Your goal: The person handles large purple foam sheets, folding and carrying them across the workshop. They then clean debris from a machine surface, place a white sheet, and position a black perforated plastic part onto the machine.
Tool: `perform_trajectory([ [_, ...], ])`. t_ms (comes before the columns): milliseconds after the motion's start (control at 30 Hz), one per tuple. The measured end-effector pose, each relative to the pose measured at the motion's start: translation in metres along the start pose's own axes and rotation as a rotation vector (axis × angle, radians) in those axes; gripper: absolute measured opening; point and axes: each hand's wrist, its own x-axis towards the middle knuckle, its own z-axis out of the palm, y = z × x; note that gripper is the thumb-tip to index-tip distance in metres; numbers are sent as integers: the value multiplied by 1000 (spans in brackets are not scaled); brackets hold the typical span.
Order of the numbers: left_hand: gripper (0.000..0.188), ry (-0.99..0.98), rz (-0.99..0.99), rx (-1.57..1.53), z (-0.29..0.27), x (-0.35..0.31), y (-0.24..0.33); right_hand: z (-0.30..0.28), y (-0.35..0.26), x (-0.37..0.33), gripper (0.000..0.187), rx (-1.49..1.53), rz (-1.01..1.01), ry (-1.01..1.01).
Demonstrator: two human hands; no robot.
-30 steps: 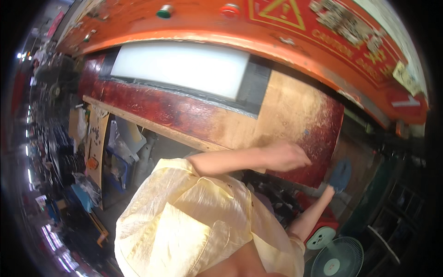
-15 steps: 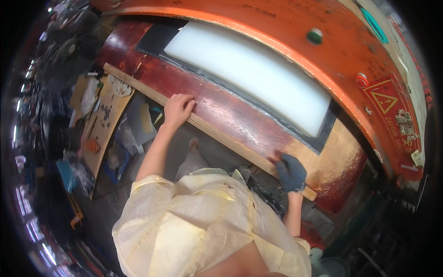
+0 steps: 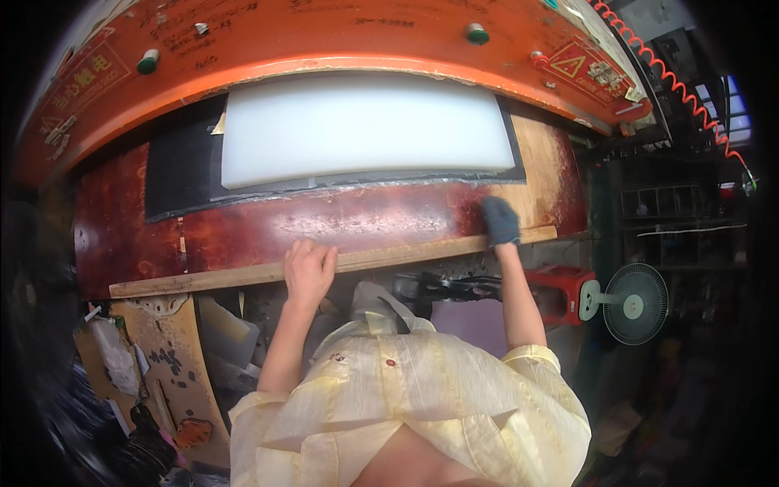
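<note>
My bare left hand [image 3: 308, 272] rests on the wooden strip [image 3: 381, 258] along the front edge of a dark red, glossy board table [image 3: 308, 219]. Its fingers are slightly bent over the strip, with the thumb apart, and nothing shows in them. A grey-blue glove covers my right hand [image 3: 501, 221], which lies on the right part of the strip and the board beside it, fingers forward and holding nothing visible. Beyond both hands a thick white slab [image 3: 365, 130] lies on a black sheet [image 3: 182, 166].
An orange machine beam [image 3: 341, 36] with green and red buttons spans the far side, close above the slab. At lower left a brown board [image 3: 178, 349] carries small dark pieces. A white fan [image 3: 635, 303] stands at right by a red stool [image 3: 560, 294].
My view has turned to the right and levelled, so the table now runs across it and the fan shows. Both hands stay on the strip.
</note>
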Motion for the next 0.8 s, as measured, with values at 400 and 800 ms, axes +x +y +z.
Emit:
perform_trajectory([
  [400,27,511,-726,-567,-40,81,-107,41,36,138,41,-160,325,204],
  [800,52,106,-736,-105,-51,148,-195,33,16,141,55,-277,349,177],
])
